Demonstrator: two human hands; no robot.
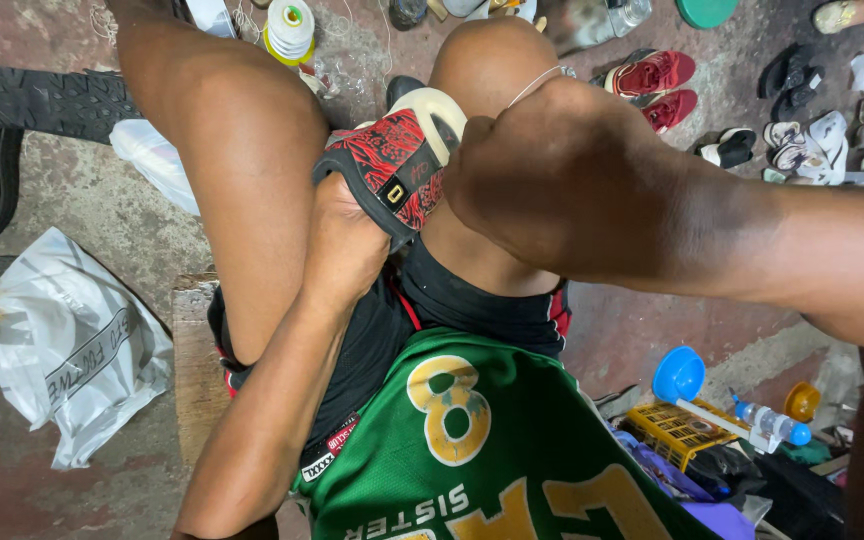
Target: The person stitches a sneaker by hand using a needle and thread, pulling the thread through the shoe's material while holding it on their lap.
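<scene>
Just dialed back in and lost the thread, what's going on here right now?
A seated person holds a red-and-black shoe between their knees. The left hand grips it from below; the right hand, fisted beside the pale sole, pulls a white thread taut. A thread spool stands on the floor ahead, with red sandals to the right.

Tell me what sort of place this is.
Likely an informal shoe-repair spot on a concrete floor: the hands work a red shoe with thread, a thread spool stands nearby, and assorted sandals lie around.
</scene>
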